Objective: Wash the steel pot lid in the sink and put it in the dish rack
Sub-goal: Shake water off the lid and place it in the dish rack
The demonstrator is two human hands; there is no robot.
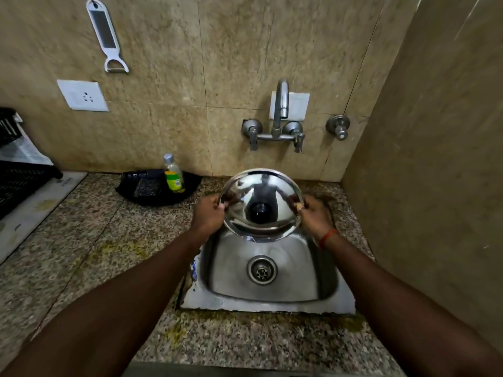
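Granite countertop (95,254) carries the inset steel sink (272,306), with the black dish rack (16,183) well apart at the far left. The steel pot lid (261,191) is held clear above the rear of the basin, tilted face toward the viewer, probably so runoff drops into the sink. The left hand (208,213) and right hand (313,216) grip opposite rim edges, kept apart by the lid, for a steady hold below the tap (281,104), which shows no visible stream.

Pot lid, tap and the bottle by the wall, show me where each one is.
pot lid (260,195): head view, on the shiny dome just above the knob.
tap (276,115): head view, on the upright pipe.
bottle (173,180): head view, on its green and yellow label.
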